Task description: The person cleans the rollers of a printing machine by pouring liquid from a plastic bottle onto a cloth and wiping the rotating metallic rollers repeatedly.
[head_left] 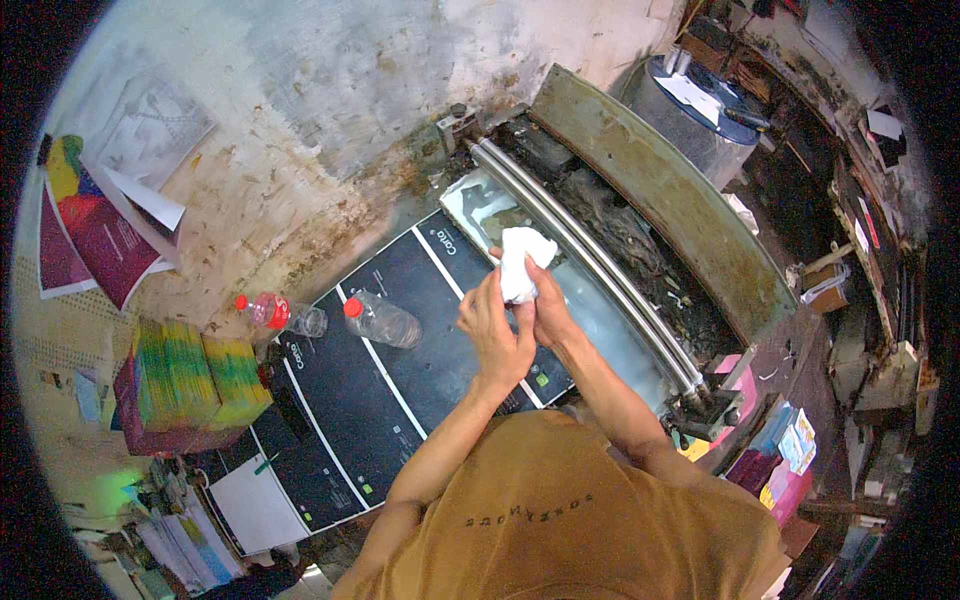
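Note:
Both my hands are raised together over a dark printed sheet [400,340] on the work surface. A crumpled white cloth [522,258] sticks up from between them. My left hand [493,325] wraps the lower part of the cloth from the left. My right hand [548,305] presses against it from the right, fingers closed around it. Just beyond the cloth run two shiny metal rollers [580,260] of a printing machine.
Two clear plastic bottles with red caps, one [385,320] lying on the dark sheet and one [275,313] beside it at its left edge. Stacks of colourful printed paper [195,385] stand at the left. A grey drum [690,110] stands at the back right. Cluttered shelves [860,250] line the right side.

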The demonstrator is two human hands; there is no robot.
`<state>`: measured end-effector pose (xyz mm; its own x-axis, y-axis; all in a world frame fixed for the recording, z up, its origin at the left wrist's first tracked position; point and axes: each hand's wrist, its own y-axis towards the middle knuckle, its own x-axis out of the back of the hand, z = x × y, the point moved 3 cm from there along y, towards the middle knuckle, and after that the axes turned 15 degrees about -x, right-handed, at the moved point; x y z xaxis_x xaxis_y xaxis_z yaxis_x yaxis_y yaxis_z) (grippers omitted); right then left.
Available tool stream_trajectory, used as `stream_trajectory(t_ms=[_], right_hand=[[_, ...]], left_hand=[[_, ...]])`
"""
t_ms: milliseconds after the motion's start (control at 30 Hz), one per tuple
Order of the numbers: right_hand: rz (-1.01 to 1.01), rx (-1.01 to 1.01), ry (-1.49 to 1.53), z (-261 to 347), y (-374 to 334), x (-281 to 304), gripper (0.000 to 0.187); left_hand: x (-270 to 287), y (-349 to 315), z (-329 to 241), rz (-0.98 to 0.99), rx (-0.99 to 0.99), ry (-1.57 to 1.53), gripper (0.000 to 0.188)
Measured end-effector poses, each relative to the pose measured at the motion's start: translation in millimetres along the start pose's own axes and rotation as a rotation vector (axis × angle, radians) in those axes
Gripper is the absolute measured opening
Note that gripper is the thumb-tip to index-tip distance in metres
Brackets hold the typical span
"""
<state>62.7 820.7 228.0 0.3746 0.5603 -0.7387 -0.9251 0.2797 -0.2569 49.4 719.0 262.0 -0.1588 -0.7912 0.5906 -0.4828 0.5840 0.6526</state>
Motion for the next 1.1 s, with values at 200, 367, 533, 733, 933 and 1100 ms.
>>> stream_trajectory(t_ms=[200,367,533,733,933,1100], right_hand=[[-0.07,0.002,0.039,-4.5,4.7,21.8,0.049],[-0.134,0.085,0.13,16.2,1.0,36.9,0.05],[-0.184,0.489,0.114,175.7,-41.4,27.9,0.046],[-0.426,0.625,-0.105,280.4,-88.8,35.5,0.041],[-0.674,0.561,-0.276,302.4,-182.7,142.1,0.041],[-0.673,0.676,-0.074,297.0,-239.6,158.7,0.04]], left_hand=[[3.2,1.2,3.8,0.032,-0.021,-0.008,0.055],[22.1,-15.0,19.3,-0.089,0.022,-0.188,0.057],[47.5,-86.0,118.5,-0.496,0.274,0.065,0.082],[55.8,-139.9,234.2,-0.584,0.255,0.311,0.11],[26.9,-117.1,250.5,-0.541,0.204,0.001,0.121],[19.0,-109.0,296.5,-0.55,0.19,-0.085,0.083]])
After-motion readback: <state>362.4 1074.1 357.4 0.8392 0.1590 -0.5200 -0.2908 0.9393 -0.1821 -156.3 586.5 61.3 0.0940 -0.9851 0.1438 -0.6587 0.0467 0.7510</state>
